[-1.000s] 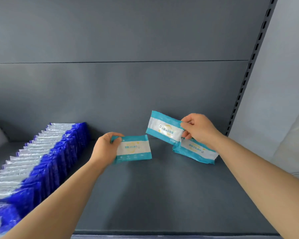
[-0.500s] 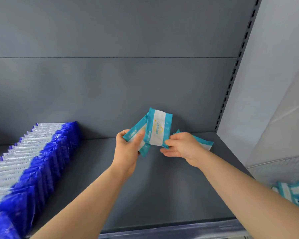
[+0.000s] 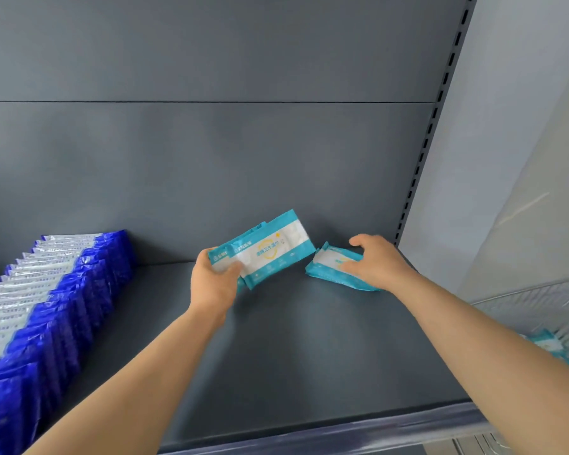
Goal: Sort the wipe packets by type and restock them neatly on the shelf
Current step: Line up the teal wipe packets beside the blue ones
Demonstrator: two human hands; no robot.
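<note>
head view: blue packet row (image 3: 46,290) left of teal packets (image 3: 270,254), basket (image 3: 532,290) right.

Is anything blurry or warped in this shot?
Head view: the left hand and its teal-and-white wipe packets look slightly motion-smeared; the row of blue foil packets blurs toward the lower-left corner; the wide lens slants the slotted shelf upright.

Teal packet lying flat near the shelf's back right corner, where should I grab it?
Grip the lying teal packet across its narrow width, from above and the front, with the right hand; it lies flat on the shelf, back panel close behind.
</note>
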